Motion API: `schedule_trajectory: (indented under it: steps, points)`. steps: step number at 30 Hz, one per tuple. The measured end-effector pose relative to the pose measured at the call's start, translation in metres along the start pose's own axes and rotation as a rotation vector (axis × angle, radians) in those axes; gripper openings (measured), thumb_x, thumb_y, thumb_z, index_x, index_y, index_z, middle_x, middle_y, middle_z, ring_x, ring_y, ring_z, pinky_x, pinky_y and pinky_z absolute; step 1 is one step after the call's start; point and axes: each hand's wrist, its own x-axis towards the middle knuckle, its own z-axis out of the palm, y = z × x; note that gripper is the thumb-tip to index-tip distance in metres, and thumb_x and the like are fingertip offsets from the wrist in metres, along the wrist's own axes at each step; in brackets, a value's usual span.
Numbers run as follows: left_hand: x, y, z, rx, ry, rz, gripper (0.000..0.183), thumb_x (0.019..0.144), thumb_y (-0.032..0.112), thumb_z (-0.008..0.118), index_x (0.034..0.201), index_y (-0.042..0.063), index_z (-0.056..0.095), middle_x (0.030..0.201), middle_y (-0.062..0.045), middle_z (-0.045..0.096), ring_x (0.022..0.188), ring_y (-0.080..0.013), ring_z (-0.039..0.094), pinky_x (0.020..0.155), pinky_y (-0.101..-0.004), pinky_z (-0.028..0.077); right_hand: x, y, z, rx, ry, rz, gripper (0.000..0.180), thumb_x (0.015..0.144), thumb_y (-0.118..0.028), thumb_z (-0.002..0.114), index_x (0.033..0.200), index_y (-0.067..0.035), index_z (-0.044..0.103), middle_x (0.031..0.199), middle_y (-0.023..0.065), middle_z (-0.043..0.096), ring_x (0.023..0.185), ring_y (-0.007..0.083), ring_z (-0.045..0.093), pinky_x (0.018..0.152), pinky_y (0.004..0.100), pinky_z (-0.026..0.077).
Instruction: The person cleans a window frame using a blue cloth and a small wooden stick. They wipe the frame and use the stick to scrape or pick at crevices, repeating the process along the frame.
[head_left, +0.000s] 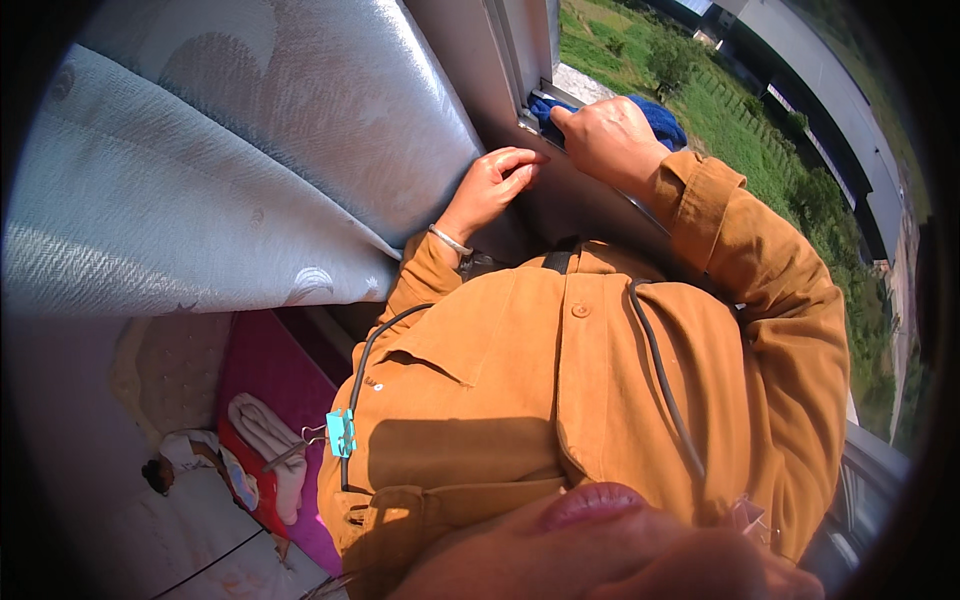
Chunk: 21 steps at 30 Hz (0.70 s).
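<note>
A dark blue cloth (660, 120) lies bunched at the corner of an open window, on the track of the window frame (536, 133). My right hand (611, 139) is closed over the cloth, its knuckles up and the fingertips hidden. Just left of it, my left hand (491, 187) is held in the air near the sill, fingers curled with the thumb towards the index finger; nothing shows in it. A silver bangle (450, 238) circles the left wrist. The sleeves of an orange-brown shirt (510, 337) cover both arms.
A long pale curtain (300, 172) hangs close on the left. Below it, another person (180, 457) lies on a bed beside a rolled blanket (266, 435). Outside the window are grass (720, 127) and a long grey-roofed building (825, 82). A black cable (660, 367) runs down the shirt.
</note>
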Motion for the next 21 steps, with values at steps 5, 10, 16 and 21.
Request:
schedule_trajectory:
  steps: [5, 10, 16, 21]
  points:
    - [-0.001, 0.001, 0.006, -0.062, -0.055, -0.051, 0.026, 0.096, 0.012, 0.057, 0.118, 0.001, 0.062, 0.093, -0.004, 0.064, 0.078, -0.0092, 0.060, 0.074, -0.0248, 0.051, -0.012, 0.003, -0.004, 0.195, 0.052, 0.182, 0.027, 0.083, -0.016, 0.055, 0.107, -0.005, 0.062, 0.073, 0.0213, 0.065, 0.070, 0.0392, 0.065, 0.065, 0.0481, 0.051]
    - [0.002, 0.006, 0.010, -0.337, -0.068, -0.227, 0.041, 0.097, 0.017, 0.058, 0.136, 0.007, 0.050, 0.089, -0.005, 0.062, 0.076, -0.0102, 0.060, 0.068, -0.0249, 0.052, -0.017, 0.000, -0.021, 0.272, -0.073, 0.314, 0.034, 0.083, -0.020, 0.056, 0.113, -0.006, 0.063, 0.082, 0.0227, 0.067, 0.080, 0.0397, 0.066, 0.075, 0.0474, 0.052]
    - [0.006, 0.027, 0.017, -0.591, -0.193, -0.275, 0.049, 0.099, 0.022, 0.054, 0.142, 0.006, 0.036, 0.097, -0.008, 0.061, 0.076, -0.0149, 0.063, 0.063, -0.0260, 0.054, 0.017, -0.006, -0.020, 0.336, -0.184, 0.397, 0.034, 0.085, -0.022, 0.056, 0.111, -0.003, 0.064, 0.097, 0.0237, 0.067, 0.094, 0.0384, 0.065, 0.082, 0.0458, 0.051]
    - [0.011, 0.034, 0.014, -0.843, -0.237, -0.288, 0.028, 0.101, 0.027, 0.050, 0.121, 0.007, 0.046, 0.091, -0.004, 0.057, 0.063, -0.0072, 0.056, 0.049, -0.0201, 0.046, 0.011, -0.018, -0.001, 0.455, -0.126, 0.476, 0.030, 0.087, -0.022, 0.055, 0.106, -0.001, 0.064, 0.087, 0.0197, 0.069, 0.084, 0.0335, 0.068, 0.076, 0.0430, 0.053]
